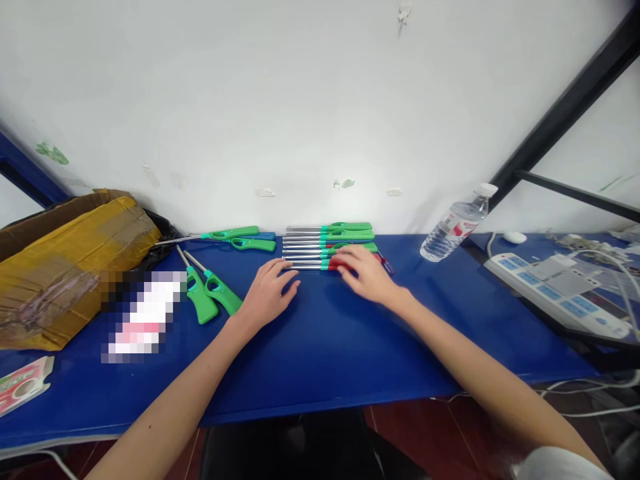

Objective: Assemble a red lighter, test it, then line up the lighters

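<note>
Several long-necked lighters with green and red handles form a stacked row (350, 235) near the wall, their metal tubes pointing left. My left hand (270, 291) touches the tube tips of the nearest lighters, fingers apart. On the red handle (333, 265) of the nearest lighter rests my right hand (367, 273), its fingers bent over the handles; whether they grip is hard to see. More lighters lie to the left: a green one (235, 233) beside a blue one by the wall, and two green ones (201, 297) nearer the left forearm.
A taped cardboard box (65, 267) stands at the left, with a blurred patch beside it and a printed card (25, 383) in front. A tilted water bottle (457, 223) is right of the row. Farther right are a power strip (555, 297), cables and a black metal frame.
</note>
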Demonstrator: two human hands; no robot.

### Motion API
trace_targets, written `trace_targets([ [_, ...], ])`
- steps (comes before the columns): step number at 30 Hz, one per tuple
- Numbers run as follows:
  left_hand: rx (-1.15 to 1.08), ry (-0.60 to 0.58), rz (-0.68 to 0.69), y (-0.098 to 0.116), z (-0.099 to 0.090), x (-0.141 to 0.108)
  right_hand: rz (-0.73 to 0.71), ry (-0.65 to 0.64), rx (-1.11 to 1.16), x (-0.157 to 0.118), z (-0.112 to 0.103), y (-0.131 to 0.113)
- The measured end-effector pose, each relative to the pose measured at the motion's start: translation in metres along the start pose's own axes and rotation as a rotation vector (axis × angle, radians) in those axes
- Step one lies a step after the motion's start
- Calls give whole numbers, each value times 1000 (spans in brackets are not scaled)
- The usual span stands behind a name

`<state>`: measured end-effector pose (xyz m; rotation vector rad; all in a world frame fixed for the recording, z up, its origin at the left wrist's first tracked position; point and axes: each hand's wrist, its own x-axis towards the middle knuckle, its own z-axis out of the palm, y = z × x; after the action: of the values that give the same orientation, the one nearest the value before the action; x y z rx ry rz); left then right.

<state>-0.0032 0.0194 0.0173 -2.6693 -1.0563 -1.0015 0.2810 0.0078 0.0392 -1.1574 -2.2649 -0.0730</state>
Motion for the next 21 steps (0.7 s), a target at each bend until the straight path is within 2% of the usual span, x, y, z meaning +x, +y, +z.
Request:
trace_targets([
  [2, 40, -5, -51, -10, -2, -1, -69, -102, 53, -16, 6, -21],
  [4, 78, -32, -115, -19, -2, -3, -59, -143, 98, -27, 13, -31],
  [8, 121, -109, -248, -31, -5, -6, 33, -173, 145, -33, 25, -28],
  [15, 169, -327, -425, -44, -21, -1, 43, -220, 113, -34, 26, -26],
  [21, 320, -366, -555, -53, -29, -3, 39, -243, 97, -34, 24, -28],
])
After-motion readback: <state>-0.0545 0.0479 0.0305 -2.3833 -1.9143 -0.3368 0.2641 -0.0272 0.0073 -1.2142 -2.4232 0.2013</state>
